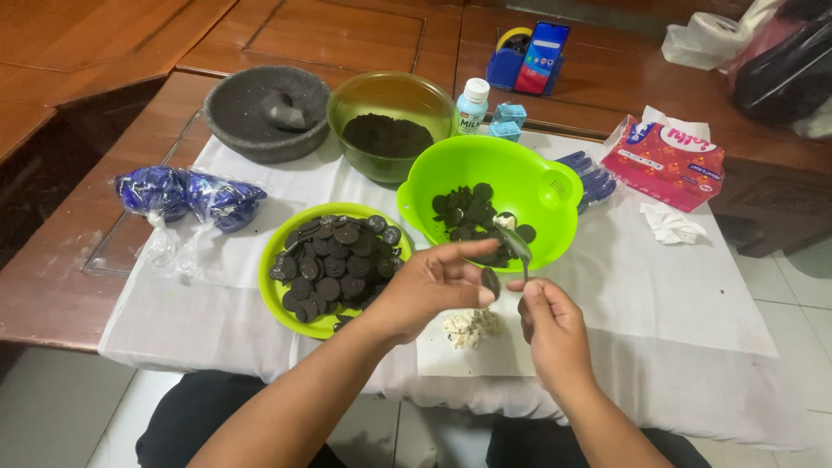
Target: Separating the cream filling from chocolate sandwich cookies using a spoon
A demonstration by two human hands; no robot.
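Head-camera view, looking down over a low wooden table (pixel 52 286) covered with a white cloth (pixel 676 286).

Left hand (pixel 429 286) near the middle, fingers closed around a dark round cookie half (pixel 490 282), held on edge between thumb and fingertips. Right hand (pixel 550 325) just beside it, pinched on the handle of a metal spoon (pixel 517 247), bowl end raised toward the cookie half. Directly below both hands, a small heap of white cream (pixel 471 328) on the cloth.

To the left of the hands, a shallow lime-green plate (pixel 282 251) piled with dark cookie halves (pixel 334 260). Just behind the hands, a lime-green colander bowl (pixel 511 169) (with a slotted handle on its right rim) holding a smaller cluster of dark cookie pieces (pixel 468 212). Farther back, an olive-green glass bowl (pixel 390 91) with dark crumbs (pixel 387 134) inside. Left of that, a grey stone mortar (pixel 238 117) with its pestle (pixel 286 113) lying in it.

At far left, crumpled blue wrappers (pixel 186 195). Behind the colander bowl, a small white bottle with a blue cap (pixel 472 104) and little blue cartons (pixel 510 120). At right, a pink tissue pack (pixel 666 160) and a crumpled white tissue (pixel 672 225). At the back edge, a phone (pixel 542 56) propped upright in a blue holder.
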